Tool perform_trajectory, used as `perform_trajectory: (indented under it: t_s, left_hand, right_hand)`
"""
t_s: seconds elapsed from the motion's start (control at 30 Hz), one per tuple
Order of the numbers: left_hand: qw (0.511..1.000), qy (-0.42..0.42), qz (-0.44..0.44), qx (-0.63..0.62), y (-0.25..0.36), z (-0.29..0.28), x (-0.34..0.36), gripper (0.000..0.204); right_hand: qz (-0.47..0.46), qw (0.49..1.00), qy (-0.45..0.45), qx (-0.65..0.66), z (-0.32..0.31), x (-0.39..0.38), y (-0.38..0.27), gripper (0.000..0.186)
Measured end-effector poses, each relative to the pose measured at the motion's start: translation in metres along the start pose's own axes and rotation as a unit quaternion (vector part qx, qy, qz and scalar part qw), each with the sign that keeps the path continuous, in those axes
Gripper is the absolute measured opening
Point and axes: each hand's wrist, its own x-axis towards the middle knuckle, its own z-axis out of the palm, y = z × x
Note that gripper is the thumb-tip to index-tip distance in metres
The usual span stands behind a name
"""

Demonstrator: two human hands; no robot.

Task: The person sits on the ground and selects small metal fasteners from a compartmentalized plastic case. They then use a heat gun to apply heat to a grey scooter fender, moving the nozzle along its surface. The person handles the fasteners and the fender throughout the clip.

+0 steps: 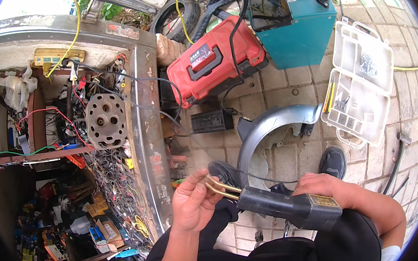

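Observation:
A black hot stapler [289, 207] with two brass prongs lies level above my lap, its prongs pointing left. Gripping its body from the far side is my right hand [317, 185], most of whose fingers are hidden. My left hand [194, 202] is closed in a pinch at the prong tips; anything between thumb and fingers is too small to make out. Just beyond the tool, a silver-grey curved fender [264, 136] stands on the paving by my shoes. A thin black cord runs behind the tool.
An opened clear compartment case [359, 84] with small metal pieces lies at the far right. A red toolbox [215, 63], a teal metal box [298, 41] and a black block [212, 122] stand ahead. At left, a cluttered bench [144, 99] holds a round perforated metal plate [105, 121]. A hammer [398, 161] lies right.

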Motion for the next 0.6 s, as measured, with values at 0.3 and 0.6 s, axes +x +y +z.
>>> perform_trajectory:
  t_s: [0.3, 0.6]
  left_hand:
    - [0.999, -0.037, 0.02, 0.015, -0.001, -0.001, 0.004, 0.026]
    - [0.999, -0.018, -0.026, -0.027, -0.012, -0.003, 0.01, 0.034]
  right_hand:
    - [0.157, 0.966, -0.025, 0.202, 0.005, -0.011, -0.002, 0.048]
    - [0.06, 0.993, -0.04, 0.09, 0.008, -0.005, 0.004, 0.03]
